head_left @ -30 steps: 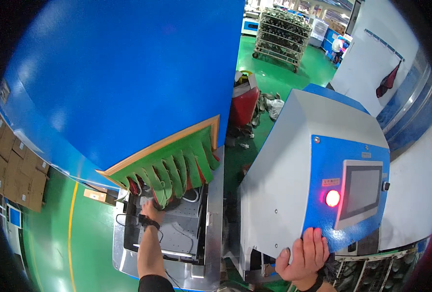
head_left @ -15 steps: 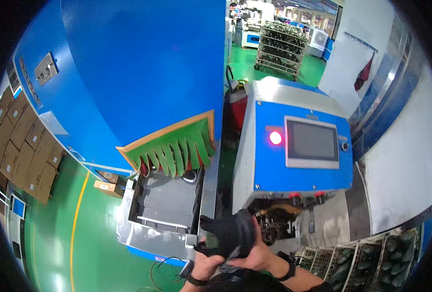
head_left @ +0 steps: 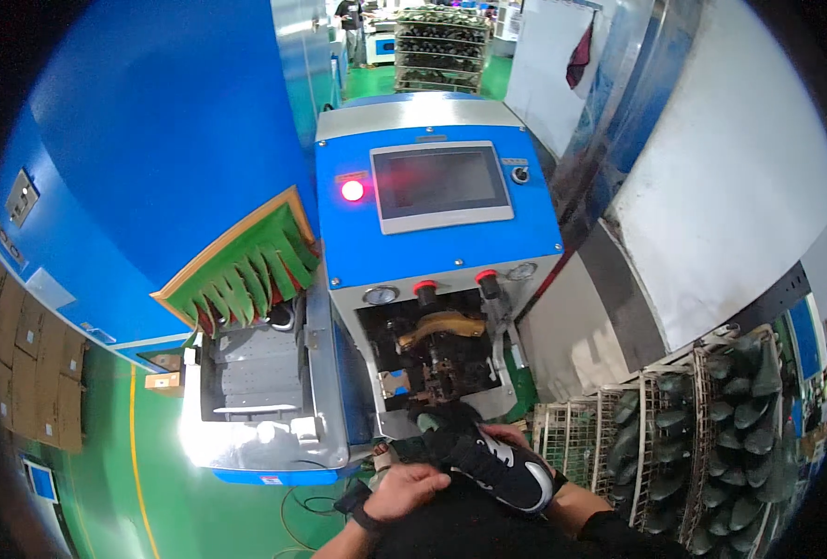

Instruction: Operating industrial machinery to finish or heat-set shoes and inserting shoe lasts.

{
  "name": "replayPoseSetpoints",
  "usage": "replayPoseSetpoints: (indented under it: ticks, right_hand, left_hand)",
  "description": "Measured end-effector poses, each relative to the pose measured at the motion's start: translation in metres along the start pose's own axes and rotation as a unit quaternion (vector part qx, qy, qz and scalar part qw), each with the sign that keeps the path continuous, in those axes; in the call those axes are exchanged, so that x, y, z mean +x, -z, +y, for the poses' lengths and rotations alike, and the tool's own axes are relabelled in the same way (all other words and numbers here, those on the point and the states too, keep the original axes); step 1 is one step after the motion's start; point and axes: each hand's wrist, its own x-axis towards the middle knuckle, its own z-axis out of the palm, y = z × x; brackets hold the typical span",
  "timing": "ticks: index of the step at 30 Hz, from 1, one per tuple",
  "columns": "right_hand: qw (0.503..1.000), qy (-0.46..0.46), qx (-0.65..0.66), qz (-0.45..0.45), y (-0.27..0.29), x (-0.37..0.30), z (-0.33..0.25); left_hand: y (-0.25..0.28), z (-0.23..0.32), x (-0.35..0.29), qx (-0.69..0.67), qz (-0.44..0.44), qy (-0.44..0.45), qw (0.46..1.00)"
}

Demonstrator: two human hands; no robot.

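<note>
A black sneaker (head_left: 492, 470) with white side markings and a white-edged sole lies tilted just in front of the machine's opening. My right hand (head_left: 509, 435) is closed around its far side, mostly hidden by the shoe. The toe points to the lower right and the collar to the upper left. Beside the collar, my left hand (head_left: 406, 491) has its fingers curled and the thumb side pinched; whatever is in it, if anything, cannot be made out. Past the sneaker is the blue machine (head_left: 348, 247), with a brass-coloured curved part (head_left: 441, 326) in its opening.
To the left stands a conveyor (head_left: 255, 368) under green strip flaps (head_left: 241, 289), a shoe showing beneath them. A wire rack (head_left: 646, 438) of dark, shoe-shaped pieces is close on the right. Cables (head_left: 292, 512) hang at lower left; cartons (head_left: 36, 363) are stacked far left.
The view has swung right, toward the machine. My left hand has let go of the sneaker's near side and sits apart; the sneaker has turned, toe now to the lower right, in my right hand.
</note>
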Motion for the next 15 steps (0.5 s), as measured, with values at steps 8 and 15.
replayPoseSetpoints:
  ticks: [8, 15]
  right_hand:
    - [0.915, 0.197, -0.312, 0.161, -0.004, -0.015, -0.095]
    - [0.711, 0.228, -0.617, 0.249, -0.036, 0.039, -0.120]
  left_hand:
    - [-0.008, -0.003, 0.011, -0.145, 0.014, -0.005, 0.989]
    - [0.008, -0.030, 0.072, -0.280, 0.142, 0.014, 0.949]
